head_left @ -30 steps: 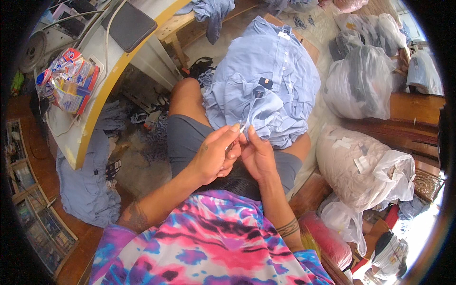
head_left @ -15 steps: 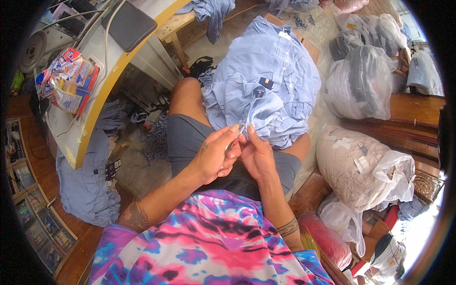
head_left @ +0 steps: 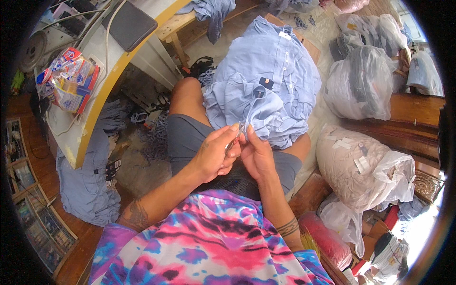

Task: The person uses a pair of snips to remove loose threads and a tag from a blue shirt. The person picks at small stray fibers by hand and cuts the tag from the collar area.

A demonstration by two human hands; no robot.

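A light blue button-up shirt (head_left: pixel 271 114) lies bunched over my lap, with a dark label at its collar. Its near edge is pinched between the thumb and fingers of my right hand (head_left: pixel 258 156). My left hand (head_left: pixel 214 153) is closed around small metal snips (head_left: pixel 231 144), mostly hidden by the fingers, their tip at the cloth edge. Both hands' fingertips almost meet there. Just beyond, more light blue shirts (head_left: pixel 247 52) are heaped, one showing a row of white buttons and a white neck label.
At left, a yellow-edged table (head_left: pixel 90 126) carries a plastic snack package (head_left: pixel 71 85) and a dark flat pad (head_left: pixel 129 26). Blue garments (head_left: pixel 85 185) lie on the floor below. Stuffed plastic bags (head_left: pixel 358 85) and a beige bundle (head_left: pixel 351 164) line the right side.
Nearly nothing differs; both hands keep their place at the cloth edge, and the shirt fold by the fingertips has shifted slightly.
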